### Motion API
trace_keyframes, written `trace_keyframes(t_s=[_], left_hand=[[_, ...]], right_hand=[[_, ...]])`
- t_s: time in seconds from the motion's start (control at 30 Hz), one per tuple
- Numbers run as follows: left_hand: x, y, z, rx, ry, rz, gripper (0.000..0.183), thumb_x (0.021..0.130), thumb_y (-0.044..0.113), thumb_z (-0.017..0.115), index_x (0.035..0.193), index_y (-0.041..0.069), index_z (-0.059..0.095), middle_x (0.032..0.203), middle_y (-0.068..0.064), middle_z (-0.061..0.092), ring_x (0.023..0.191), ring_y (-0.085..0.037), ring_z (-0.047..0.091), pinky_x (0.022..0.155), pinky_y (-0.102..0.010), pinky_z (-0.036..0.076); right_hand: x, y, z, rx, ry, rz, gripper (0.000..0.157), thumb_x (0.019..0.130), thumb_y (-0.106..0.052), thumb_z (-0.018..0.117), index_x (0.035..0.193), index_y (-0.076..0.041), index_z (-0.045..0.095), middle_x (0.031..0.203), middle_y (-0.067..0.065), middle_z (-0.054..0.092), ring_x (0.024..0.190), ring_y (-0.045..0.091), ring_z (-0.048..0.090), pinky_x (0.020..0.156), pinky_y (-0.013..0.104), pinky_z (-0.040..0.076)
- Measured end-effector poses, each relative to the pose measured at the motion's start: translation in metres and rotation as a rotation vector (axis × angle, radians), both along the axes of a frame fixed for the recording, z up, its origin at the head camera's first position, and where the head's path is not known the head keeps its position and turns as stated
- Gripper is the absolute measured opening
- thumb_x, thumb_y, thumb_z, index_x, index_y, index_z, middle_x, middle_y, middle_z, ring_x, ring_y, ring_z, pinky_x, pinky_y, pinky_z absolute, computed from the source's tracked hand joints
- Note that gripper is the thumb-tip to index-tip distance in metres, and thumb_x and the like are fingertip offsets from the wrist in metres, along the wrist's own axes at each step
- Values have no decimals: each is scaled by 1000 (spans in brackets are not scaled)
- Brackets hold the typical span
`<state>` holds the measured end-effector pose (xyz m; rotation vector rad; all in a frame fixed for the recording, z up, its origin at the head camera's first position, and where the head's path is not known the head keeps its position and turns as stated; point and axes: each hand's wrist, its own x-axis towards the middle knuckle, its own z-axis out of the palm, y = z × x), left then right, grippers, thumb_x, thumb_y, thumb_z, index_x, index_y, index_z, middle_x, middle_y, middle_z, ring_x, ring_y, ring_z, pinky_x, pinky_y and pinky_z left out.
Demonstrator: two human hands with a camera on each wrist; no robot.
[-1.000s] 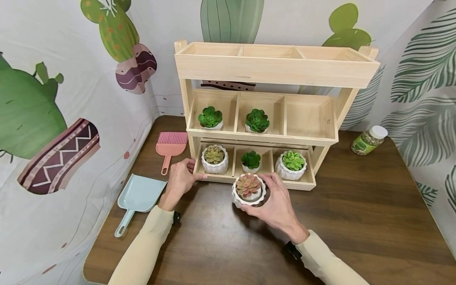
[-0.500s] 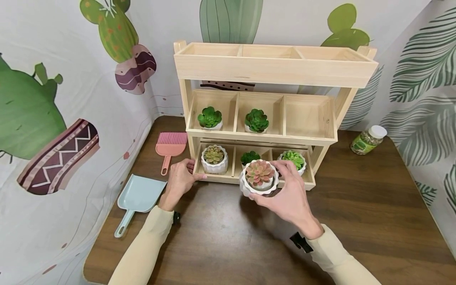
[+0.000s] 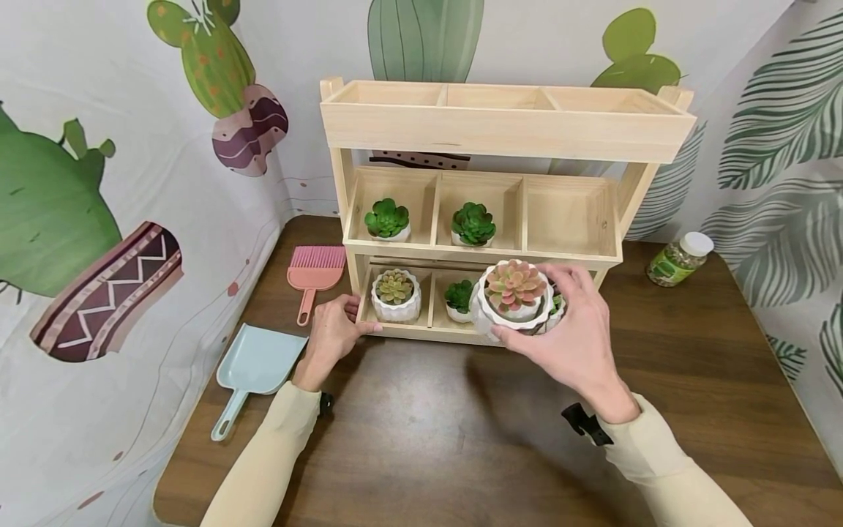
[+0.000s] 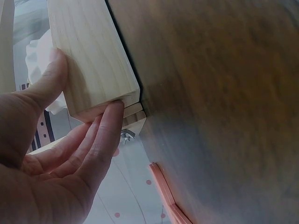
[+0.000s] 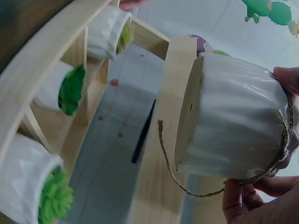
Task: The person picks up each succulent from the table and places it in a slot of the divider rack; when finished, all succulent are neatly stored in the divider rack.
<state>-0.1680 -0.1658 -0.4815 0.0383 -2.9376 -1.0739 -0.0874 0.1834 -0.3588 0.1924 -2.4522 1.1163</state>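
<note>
My right hand (image 3: 579,340) grips a white fluted pot holding a pinkish-red succulent (image 3: 515,285), raised in front of the shelf's lower right part. In the right wrist view, the white pot (image 5: 233,116) has twine (image 5: 201,194) around it, one end dangling. My left hand (image 3: 334,333) pinches the lower left corner of the wooden three-tier plant shelf (image 3: 507,135), thumb on the front board (image 4: 93,51). On the bottom tier stand a yellow-green succulent (image 3: 395,287), a dark green one (image 3: 459,296) and a bright green one (image 5: 55,193), mostly hidden by the raised pot in the head view.
Two dark green succulents, one at left (image 3: 387,218) and one in the middle (image 3: 473,223), sit on the middle tier. Left of the shelf lie a pink brush (image 3: 315,272) and a pale blue dustpan (image 3: 260,359). A white-capped jar (image 3: 678,260) lies tilted at right.
My right hand has carried the pot with the pinkish succulent up and to the right, from before the bottom tier's middle to over its right compartment. My left hand keeps its place.
</note>
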Motion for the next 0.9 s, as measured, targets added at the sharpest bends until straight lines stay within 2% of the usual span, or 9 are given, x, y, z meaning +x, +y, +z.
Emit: trace_keyframes(t_s=[0.23,0.4,0.57,0.63,0.7,0.77,0.83,0.9], left_hand=[[0,1,0,2,-1,6,64,77,28,101,125,-4,73,108,-20,83,100,-32,80,89,-50,61],[1,1,-1,-3,-1,8,64,77,29,101,125,-4,73,108,-20,83,100,-32,80,89,-50,61],[1,0,-1,-7,-5,9,64,77,30,101,125,-4,73,108,-19,83,100,-32,80,89,-50,61],[1,0,-1,-6,-6,9,64,77,30,101,125,-4,73,108,-19,83,100,-32,80,89,-50,61],[1,0,-1,-7,-6,9,65,77,30,101,125,-4,73,109,-19,83,100,-32,80,89,-50,61],[1,0,-1,-8,-5,9,65,77,30,101,125,-3,73,109,-19,83,100,-31,80,89,-50,61],[1,1,-1,-8,-6,9,65,77,30,101,125,-3,73,109,-19,83,100,-31,80,90,-50,61],[1,1,0,-8,-5,9,64,77,30,101,125,-3,73,108,-19,83,100,-31,80,89,-50,61]], right_hand=[[-10,11,18,-14,70,-7,83,58,-26,100,130,3,71,126,23,64,118,38,61,96,46,40],[-21,22,30,-6,86,-45,83,59,-25,100,131,4,71,125,25,63,119,39,58,98,47,37],[-35,33,41,-1,83,-98,83,61,-27,101,132,3,71,127,25,63,119,38,57,103,56,35],[-40,36,44,0,85,-120,83,60,-28,102,132,2,72,127,23,63,119,34,56,105,58,33],[-46,40,47,-2,95,-136,83,60,-29,102,131,2,72,123,17,64,115,22,55,104,54,33],[-52,43,49,-7,102,-152,83,59,-29,103,131,0,73,117,1,62,111,7,51,105,48,33],[-57,46,50,-16,104,-163,83,59,-28,103,132,-3,74,112,-15,55,107,-6,44,105,44,32],[-62,49,51,-24,98,-174,83,59,-28,103,133,-4,75,110,-25,47,105,-12,40,106,44,31]])
